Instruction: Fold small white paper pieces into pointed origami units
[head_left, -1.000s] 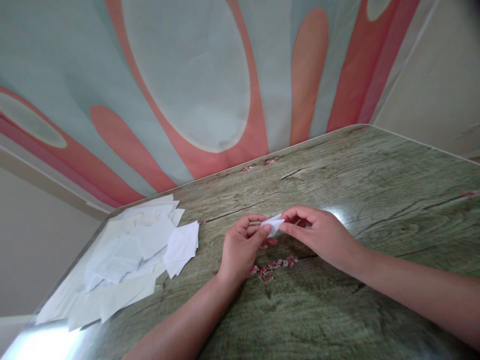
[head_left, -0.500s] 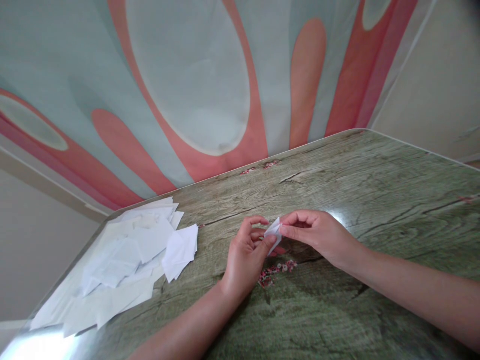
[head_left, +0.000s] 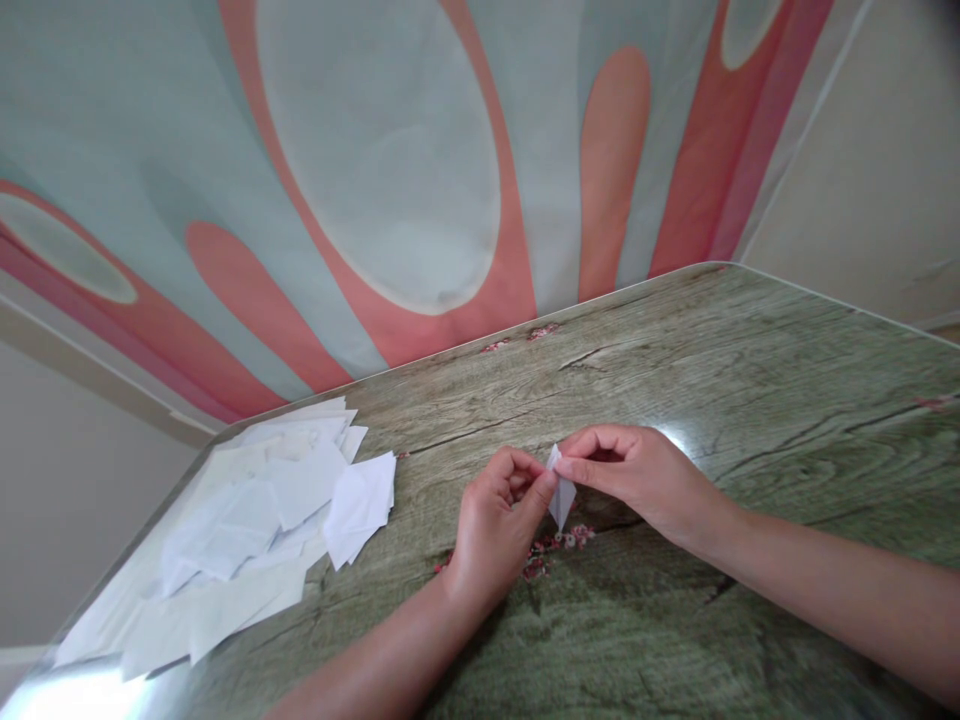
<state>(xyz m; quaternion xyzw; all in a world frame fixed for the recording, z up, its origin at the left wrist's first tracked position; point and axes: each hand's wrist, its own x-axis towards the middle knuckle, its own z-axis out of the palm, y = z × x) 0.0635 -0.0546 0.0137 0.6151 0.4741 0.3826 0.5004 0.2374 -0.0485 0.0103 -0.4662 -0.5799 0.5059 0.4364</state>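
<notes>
A small piece of folded white paper (head_left: 561,503) is held up above the table between my two hands. It looks like a narrow diamond, its lower point hanging down. My left hand (head_left: 504,515) pinches its left edge between thumb and forefinger, the other fingers curled in. From the right, my right hand (head_left: 637,473) pinches the paper near its top with thumb and fingertips. The fingers hide part of the folds.
A spread pile of white paper sheets (head_left: 247,530) lies on the left of the wood-patterned table (head_left: 720,380). Beside it is a small stack of paper squares (head_left: 361,505). A wall with a red and grey pattern (head_left: 375,150) rises behind the table's far edge.
The folded paper has turned more upright, its lower point now hanging free. My left fingers, spread behind it before, have curled into a pinch at its edge. The right hand has hardly moved.
</notes>
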